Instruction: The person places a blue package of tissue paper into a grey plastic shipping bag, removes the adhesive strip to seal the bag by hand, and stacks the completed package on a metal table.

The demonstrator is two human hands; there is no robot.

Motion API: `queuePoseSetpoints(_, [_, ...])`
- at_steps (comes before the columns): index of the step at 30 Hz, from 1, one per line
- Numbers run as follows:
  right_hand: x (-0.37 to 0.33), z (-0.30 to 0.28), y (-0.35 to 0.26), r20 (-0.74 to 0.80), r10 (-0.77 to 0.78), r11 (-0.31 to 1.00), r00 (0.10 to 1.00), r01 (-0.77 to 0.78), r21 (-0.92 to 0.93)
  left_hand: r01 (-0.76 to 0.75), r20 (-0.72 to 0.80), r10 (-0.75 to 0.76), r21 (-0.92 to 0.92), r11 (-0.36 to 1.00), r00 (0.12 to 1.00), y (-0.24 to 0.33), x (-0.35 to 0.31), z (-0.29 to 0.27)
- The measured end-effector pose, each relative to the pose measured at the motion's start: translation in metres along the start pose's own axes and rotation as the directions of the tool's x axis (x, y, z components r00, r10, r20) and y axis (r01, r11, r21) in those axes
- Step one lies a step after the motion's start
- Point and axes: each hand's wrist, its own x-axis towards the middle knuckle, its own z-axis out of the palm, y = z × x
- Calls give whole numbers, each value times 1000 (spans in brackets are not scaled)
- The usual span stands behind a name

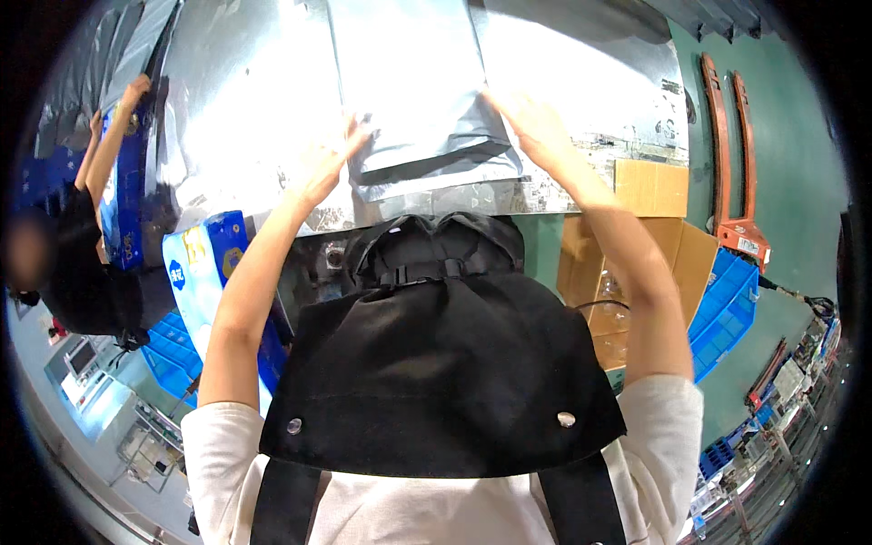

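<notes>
A pale grey plastic mailer bag (pixel 413 82) lies on the brightly lit metal worktable in front of me. Its near end is folded and creased, with a dark shadowed band across it. My left hand (pixel 334 156) is at the bag's left edge, fingers apart and their tips over the plastic, slightly blurred. On the opposite side, my right hand (pixel 536 127) reaches to the right edge with its fingers stretched out. Glare washes out part of both hands. Neither hand visibly grips the bag.
An open cardboard box (pixel 581 259) stands below my right forearm, beside a blue crate (pixel 727 304). A blue-and-white carton (pixel 195 272) is by my left arm. Another person (pixel 91 245) works at the far left. An orange pallet jack (pixel 740 227) stands on the green floor.
</notes>
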Motion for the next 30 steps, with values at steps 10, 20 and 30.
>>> queuePoseSetpoints(10, [-14,-14,25,418,-30,996,908,-9,91,-74,153,132,-341,937,979,-26,-25,5])
queuePoseSetpoints(20, [122,35,43,687,358,899,632,-432,-71,586,518,-331,-472,659,789,-82,78,30])
queuePoseSetpoints(30, [63,35,83,569,526,779,632,-627,-24,543,703,-104,-627,-559,704,32,105,9])
